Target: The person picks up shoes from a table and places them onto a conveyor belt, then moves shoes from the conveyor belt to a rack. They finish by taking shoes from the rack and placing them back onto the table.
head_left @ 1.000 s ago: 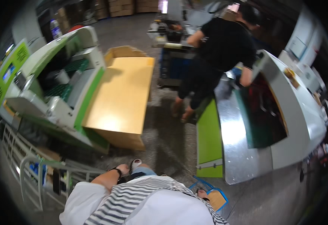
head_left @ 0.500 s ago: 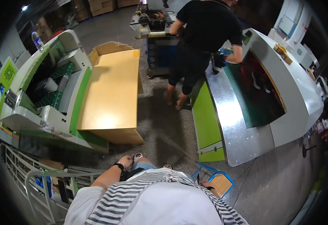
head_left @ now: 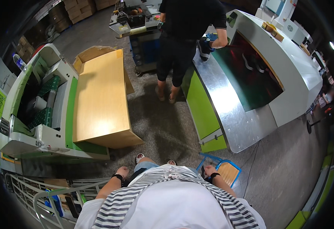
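Observation:
My left hand (head_left: 123, 171), a dark band at its wrist, hangs at my side with loosely curled fingers. It seems to hold nothing. A metal rack (head_left: 41, 194) stands beyond that arm on the left. My right hand (head_left: 209, 170), also with a dark wristband, hangs curled at my other side and shows nothing held. Just beside it in the picture is a blue-framed stool (head_left: 228, 172) with a wooden seat; I cannot tell whether they touch. Dark material beside both hands is partly hidden. A striped apron (head_left: 109, 208) covers my front.
A wooden table (head_left: 100, 99) adjoins a green-and-white machine (head_left: 54, 133) on the left. On the right, another machine (head_left: 296, 89) has a metal bed (head_left: 239, 126). A person in black (head_left: 190, 23) stands between them, holding a dark shoe (head_left: 204, 49). A tool cart (head_left: 144, 47) stands behind.
My view has moved, and the machines and person sit farther left in it. My right hand has come farther into view. The other person's shoe shows more clearly over the metal bed.

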Available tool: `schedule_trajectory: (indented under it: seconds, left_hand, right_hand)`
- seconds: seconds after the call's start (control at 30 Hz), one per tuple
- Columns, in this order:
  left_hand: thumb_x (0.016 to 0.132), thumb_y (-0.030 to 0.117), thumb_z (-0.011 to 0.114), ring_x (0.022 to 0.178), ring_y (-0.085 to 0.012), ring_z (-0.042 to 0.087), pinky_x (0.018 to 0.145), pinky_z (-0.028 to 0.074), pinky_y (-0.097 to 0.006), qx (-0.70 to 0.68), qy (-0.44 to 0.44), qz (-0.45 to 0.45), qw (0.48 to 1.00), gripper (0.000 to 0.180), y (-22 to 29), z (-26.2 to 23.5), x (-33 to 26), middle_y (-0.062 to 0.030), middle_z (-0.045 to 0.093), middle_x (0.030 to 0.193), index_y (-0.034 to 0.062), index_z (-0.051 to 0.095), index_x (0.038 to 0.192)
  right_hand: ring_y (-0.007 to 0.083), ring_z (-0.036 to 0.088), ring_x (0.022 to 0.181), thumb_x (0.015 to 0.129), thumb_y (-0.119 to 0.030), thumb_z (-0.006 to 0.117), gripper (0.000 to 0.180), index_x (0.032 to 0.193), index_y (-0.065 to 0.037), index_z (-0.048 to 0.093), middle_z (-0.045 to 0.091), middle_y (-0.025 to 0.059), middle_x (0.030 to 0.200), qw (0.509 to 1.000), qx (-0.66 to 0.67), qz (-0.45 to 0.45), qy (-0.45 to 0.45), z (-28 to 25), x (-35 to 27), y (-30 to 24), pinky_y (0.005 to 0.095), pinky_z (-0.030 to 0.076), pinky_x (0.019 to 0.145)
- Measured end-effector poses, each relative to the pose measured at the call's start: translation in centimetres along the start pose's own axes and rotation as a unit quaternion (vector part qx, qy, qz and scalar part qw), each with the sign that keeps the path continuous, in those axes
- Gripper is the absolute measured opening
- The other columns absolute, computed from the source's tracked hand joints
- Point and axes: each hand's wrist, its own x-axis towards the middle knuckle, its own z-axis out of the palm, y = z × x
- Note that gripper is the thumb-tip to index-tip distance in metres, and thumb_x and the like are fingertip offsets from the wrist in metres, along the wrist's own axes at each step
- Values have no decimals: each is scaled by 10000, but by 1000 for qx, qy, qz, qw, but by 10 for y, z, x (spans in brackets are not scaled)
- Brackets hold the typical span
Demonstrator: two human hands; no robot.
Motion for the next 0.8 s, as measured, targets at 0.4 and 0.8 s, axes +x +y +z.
schedule_trajectory:
  seconds: [0.4,0.8]
  left_hand:
    - [841,300,659,1029,-321,659,907,505,-382,-46,12,46,998,421,41,-20,0,-200,687,1087,10,657,1147]
    - [799,279,682,1053,-344,641,942,492,-402,-36,108,3,993,390,-41,-91,48,-197,684,1094,13,680,1086]
  right_hand:
    - [204,629,689,823,-150,658,215,989,-14,674,659,87,801,993,82,81,16,11,-10,43,355,520,598]
    - [204,653,650,827,-224,631,288,1016,-13,676,690,106,802,999,10,30,42,7,2,33,344,520,588]
